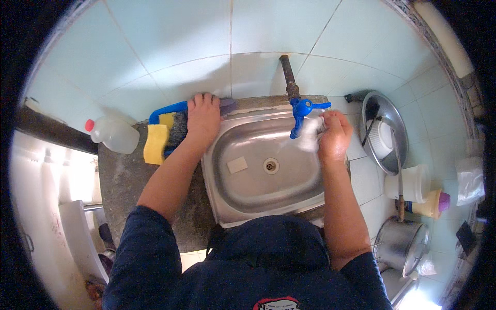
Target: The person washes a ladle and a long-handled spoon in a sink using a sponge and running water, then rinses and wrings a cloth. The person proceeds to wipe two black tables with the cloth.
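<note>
My right hand [335, 135] is closed on a crumpled white cloth or wad [309, 133], blurred, just right of the blue plastic faucet [298, 114]. My left hand [204, 118] rests at the back left corner of the stainless steel sink [248, 195], over the end of a blue-edged item with dark bristles or mesh [179, 128]; its grip cannot be told. A wavy yellow sponge [155, 144] lies left of that hand. A dark purple object [228, 105] shows beyond its fingers. Inside the basin lies a small pale rectangular piece [237, 165], left of the drain [271, 166].
A translucent jug with a red cap [116, 135] stands far left on the concrete counter [128, 186]. At right are a metal basin [403, 143] with a white ribbed bowl [381, 140], a white bucket [410, 182] and a metal pot [401, 240]. A tiled wall rises behind.
</note>
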Demonstrator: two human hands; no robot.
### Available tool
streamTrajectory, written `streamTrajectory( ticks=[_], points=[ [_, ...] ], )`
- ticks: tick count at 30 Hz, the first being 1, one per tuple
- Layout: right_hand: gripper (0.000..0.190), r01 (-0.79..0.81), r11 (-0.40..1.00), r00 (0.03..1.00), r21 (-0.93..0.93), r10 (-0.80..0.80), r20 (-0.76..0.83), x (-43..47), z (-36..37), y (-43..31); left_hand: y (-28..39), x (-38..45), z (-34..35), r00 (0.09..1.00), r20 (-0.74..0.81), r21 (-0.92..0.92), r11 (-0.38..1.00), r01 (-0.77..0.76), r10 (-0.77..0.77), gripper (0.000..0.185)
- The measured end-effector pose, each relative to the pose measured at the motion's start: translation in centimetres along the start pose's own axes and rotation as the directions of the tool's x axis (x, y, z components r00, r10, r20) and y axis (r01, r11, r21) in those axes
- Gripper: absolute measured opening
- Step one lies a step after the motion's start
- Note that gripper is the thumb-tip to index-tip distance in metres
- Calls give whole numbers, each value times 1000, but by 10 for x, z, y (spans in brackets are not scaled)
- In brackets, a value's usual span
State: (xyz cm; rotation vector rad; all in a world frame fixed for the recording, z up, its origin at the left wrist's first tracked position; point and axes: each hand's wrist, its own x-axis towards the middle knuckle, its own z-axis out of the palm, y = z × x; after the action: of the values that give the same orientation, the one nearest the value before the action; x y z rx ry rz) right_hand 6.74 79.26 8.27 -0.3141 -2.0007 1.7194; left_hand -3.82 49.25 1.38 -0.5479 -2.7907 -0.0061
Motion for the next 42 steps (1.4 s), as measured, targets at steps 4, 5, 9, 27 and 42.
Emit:
streamTrajectory(
  ticks=[4, 5, 9, 27, 42],
  points=[
    [23, -459, 865, 882, -204, 471, 13, -25, 6, 68, 38, -14, -6, 998, 16, -113, 991, 67, -65, 48],
    [24, -325, 848, 878, -419, 435, 199, -31, 15, 80, 51, -21, -1, 974, 221, -136, 987, 87, -56, 51],
    [25, -209, 962, 845, -176, 268, 462, -41, 50, 111, 90, -72, 46, 730, 683, -179, 971, 160, 6, 64],
    [45, -793, 606, 596, 68, 745, 300, -82, 56, 130, 145, -57, 113, 601, 740, -489, -371, 789, 303, 55],
    [28, -472, 841, 787, -263, 537, 304, -71, 48, 163, 158, -95, 173, 826, 509, -859, 87, 504, 243, 24]
  ],
)
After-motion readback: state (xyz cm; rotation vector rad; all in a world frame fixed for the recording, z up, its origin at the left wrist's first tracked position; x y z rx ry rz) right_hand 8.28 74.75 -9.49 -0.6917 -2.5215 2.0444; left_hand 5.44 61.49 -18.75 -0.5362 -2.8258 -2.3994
